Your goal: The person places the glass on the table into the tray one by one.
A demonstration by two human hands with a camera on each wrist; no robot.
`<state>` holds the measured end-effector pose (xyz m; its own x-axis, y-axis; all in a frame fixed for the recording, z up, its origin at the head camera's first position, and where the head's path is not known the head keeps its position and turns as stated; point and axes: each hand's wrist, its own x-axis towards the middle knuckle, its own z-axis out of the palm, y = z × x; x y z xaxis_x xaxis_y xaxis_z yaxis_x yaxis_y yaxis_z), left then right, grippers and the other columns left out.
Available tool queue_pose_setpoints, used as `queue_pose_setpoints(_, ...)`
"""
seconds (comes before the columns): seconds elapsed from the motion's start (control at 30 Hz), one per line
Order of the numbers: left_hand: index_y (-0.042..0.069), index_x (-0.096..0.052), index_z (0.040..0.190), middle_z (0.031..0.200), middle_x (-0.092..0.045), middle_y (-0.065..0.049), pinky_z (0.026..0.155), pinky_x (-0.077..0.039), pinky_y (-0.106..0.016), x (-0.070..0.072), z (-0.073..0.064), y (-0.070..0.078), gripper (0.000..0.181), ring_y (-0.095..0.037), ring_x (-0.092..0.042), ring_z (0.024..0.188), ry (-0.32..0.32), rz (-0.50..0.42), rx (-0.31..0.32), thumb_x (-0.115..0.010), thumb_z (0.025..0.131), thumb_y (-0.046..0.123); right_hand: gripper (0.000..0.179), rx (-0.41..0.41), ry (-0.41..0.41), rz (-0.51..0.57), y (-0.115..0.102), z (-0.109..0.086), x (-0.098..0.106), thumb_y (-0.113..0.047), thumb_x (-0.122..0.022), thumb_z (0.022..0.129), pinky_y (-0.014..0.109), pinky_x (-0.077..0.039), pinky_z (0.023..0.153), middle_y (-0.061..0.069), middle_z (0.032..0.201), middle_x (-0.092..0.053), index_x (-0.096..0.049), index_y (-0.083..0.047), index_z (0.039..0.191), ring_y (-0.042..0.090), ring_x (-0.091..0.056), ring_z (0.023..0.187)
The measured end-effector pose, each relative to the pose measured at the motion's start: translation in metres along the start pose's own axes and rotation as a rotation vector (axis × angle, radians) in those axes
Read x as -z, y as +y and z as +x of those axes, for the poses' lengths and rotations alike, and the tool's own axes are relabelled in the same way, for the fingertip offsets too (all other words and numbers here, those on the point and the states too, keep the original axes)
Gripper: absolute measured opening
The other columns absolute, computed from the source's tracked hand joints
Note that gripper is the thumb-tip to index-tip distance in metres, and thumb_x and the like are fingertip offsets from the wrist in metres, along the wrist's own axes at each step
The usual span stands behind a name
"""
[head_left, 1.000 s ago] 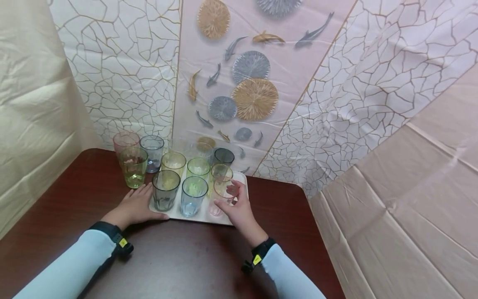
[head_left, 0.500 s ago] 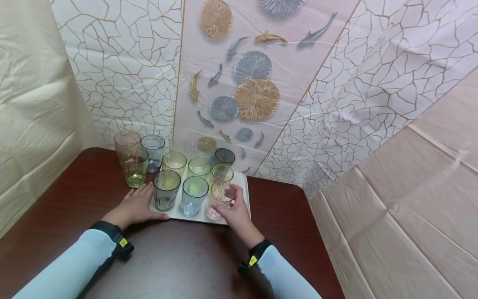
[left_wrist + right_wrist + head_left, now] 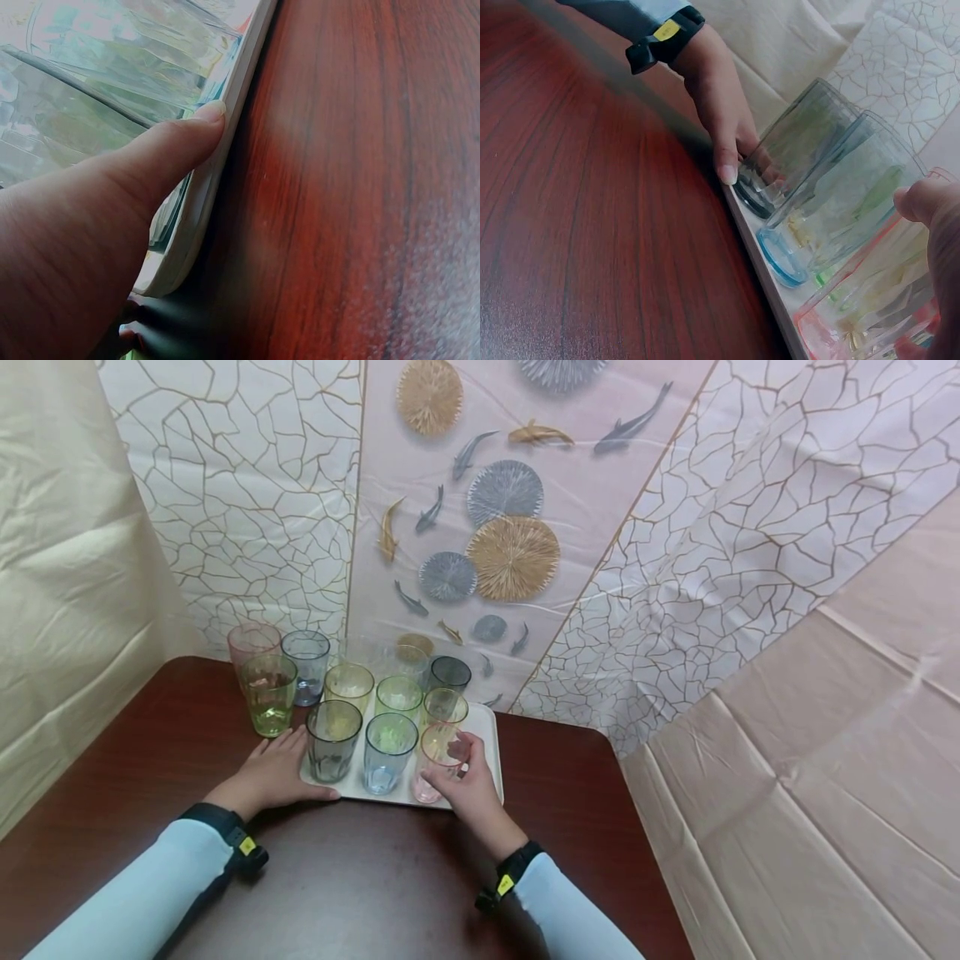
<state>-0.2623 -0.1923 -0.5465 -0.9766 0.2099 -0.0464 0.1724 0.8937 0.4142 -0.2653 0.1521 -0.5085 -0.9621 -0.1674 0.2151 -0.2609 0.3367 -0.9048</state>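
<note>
My right hand (image 3: 474, 783) grips a pink-tinted glass (image 3: 426, 787), thumb on its near side and fingers round the far side. The glass stands upright at the front right of a white tray (image 3: 489, 739), beside a light blue glass (image 3: 384, 768). At the tray's front left corner rests my left hand (image 3: 272, 775), its thumb (image 3: 176, 142) lying along the front rim and its fingers spread up the left side. A grey glass (image 3: 330, 756) stands just inside that corner. Behind this front row are a yellow glass (image 3: 348, 681), a green glass (image 3: 399, 695) and an amber-rimmed glass (image 3: 446, 703).
Left of the tray, a taller green glass (image 3: 270, 697), a pink glass (image 3: 251, 643) and a blue glass (image 3: 307, 672) stand on the dark wooden table (image 3: 360, 877). A dark grey glass (image 3: 451, 672) is at the back. Patterned cloth (image 3: 510, 485) hangs behind the table.
My right hand has shifted the pink-tinted glass a little to the left, closer to the light blue glass. The left hand has stayed at the tray corner.
</note>
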Motion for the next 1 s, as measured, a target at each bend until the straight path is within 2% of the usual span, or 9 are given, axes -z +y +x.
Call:
queue_pose_setpoints(0.17, -0.013, -0.022, 0.160, 0.164, -0.021, -0.036, 0.118, -0.014, -0.073, 0.000, 0.001, 0.000, 0.146, -0.053, -0.017, 0.149, 0.004, -0.005, 0.006, -0.065, 0.068, 0.092, 0.089, -0.034, -0.003, -0.022, 0.001, 0.000, 0.000, -0.029, -0.088, 0.084, 0.047, -0.044, 0.102, 0.014, 0.140, -0.057, -0.036, -0.007, 0.153, 0.025, -0.052, 0.130)
queue_pose_setpoints(0.33, -0.013, -0.023, 0.160, 0.163, -0.022, -0.036, 0.118, -0.015, -0.073, 0.000, 0.000, -0.003, 0.145, -0.053, -0.018, 0.149, 0.018, -0.022, -0.011, -0.067, 0.068, 0.090, 0.098, -0.045, -0.001, -0.038, 0.005, 0.000, 0.002, -0.031, -0.091, 0.080, 0.050, -0.045, 0.106, 0.018, 0.143, -0.055, -0.032, -0.010, 0.155, 0.025, -0.051, 0.132)
queue_pose_setpoints(0.47, -0.010, -0.033, 0.158, 0.160, -0.032, -0.036, 0.113, -0.026, -0.074, 0.002, -0.003, -0.012, 0.140, -0.053, -0.028, 0.145, 0.034, -0.039, -0.027, -0.068, 0.066, 0.091, 0.103, -0.059, -0.002, -0.079, 0.007, -0.005, 0.007, -0.034, -0.092, 0.078, 0.052, -0.044, 0.110, 0.017, 0.144, -0.054, -0.030, -0.013, 0.157, 0.025, -0.048, 0.134)
queue_pose_setpoints(0.6, -0.006, -0.050, 0.149, 0.147, -0.050, -0.033, 0.103, -0.039, -0.073, 0.015, -0.012, -0.022, 0.116, -0.051, -0.045, 0.134, 0.031, -0.082, 0.015, -0.075, 0.073, 0.079, 0.104, -0.047, 0.025, -0.116, 0.008, -0.018, 0.016, -0.030, -0.093, 0.077, 0.054, -0.044, 0.111, 0.015, 0.143, -0.054, -0.031, -0.010, 0.157, 0.025, -0.049, 0.135)
queue_pose_setpoints(0.7, -0.007, -0.054, 0.144, 0.139, -0.056, -0.034, 0.098, -0.043, -0.072, 0.029, -0.023, -0.032, 0.097, -0.051, -0.051, 0.126, 0.050, -0.130, 0.073, -0.077, 0.083, 0.065, 0.102, -0.026, 0.041, -0.128, 0.010, -0.030, 0.022, -0.026, -0.093, 0.078, 0.055, -0.045, 0.110, 0.015, 0.144, -0.053, -0.031, -0.008, 0.157, 0.028, -0.050, 0.135)
queue_pose_setpoints(0.77, -0.009, -0.052, 0.143, 0.138, -0.053, -0.036, 0.097, -0.043, -0.072, 0.036, -0.027, -0.040, 0.093, -0.053, -0.049, 0.124, 0.103, -0.158, 0.125, -0.074, 0.087, 0.062, 0.102, -0.020, 0.040, -0.132, 0.011, -0.039, 0.027, -0.026, -0.093, 0.078, 0.055, -0.045, 0.110, 0.018, 0.145, -0.052, -0.031, -0.008, 0.157, 0.029, -0.050, 0.134)
queue_pose_setpoints(0.87, -0.012, -0.045, 0.146, 0.140, -0.045, -0.038, 0.096, -0.042, -0.073, 0.042, -0.028, -0.051, 0.100, -0.054, -0.045, 0.125, 0.247, -0.245, 0.216, -0.070, 0.088, 0.066, 0.102, -0.016, 0.043, -0.125, 0.014, -0.051, 0.031, -0.030, -0.093, 0.077, 0.055, -0.045, 0.110, 0.020, 0.147, -0.050, -0.032, -0.010, 0.156, 0.030, -0.050, 0.135)
queue_pose_setpoints(0.93, -0.011, -0.038, 0.151, 0.143, -0.041, -0.038, 0.098, -0.042, -0.073, 0.044, -0.023, -0.057, 0.105, -0.054, -0.043, 0.127, 0.354, -0.333, 0.242, -0.070, 0.088, 0.067, 0.101, -0.014, 0.048, -0.117, 0.014, -0.058, 0.032, -0.033, -0.093, 0.077, 0.054, -0.045, 0.111, 0.020, 0.149, -0.049, -0.033, -0.012, 0.156, 0.030, -0.050, 0.136)
queue_pose_setpoints(1.0, -0.007, -0.030, 0.157, 0.147, -0.039, -0.036, 0.101, -0.042, -0.071, 0.044, -0.017, -0.062, 0.107, -0.052, -0.042, 0.130, 0.440, -0.438, 0.234, -0.070, 0.089, 0.065, 0.099, -0.012, 0.049, -0.108, 0.014, -0.065, 0.033, -0.032, -0.093, 0.078, 0.054, -0.045, 0.111, 0.019, 0.149, -0.049, -0.034, -0.015, 0.155, 0.029, -0.049, 0.136)
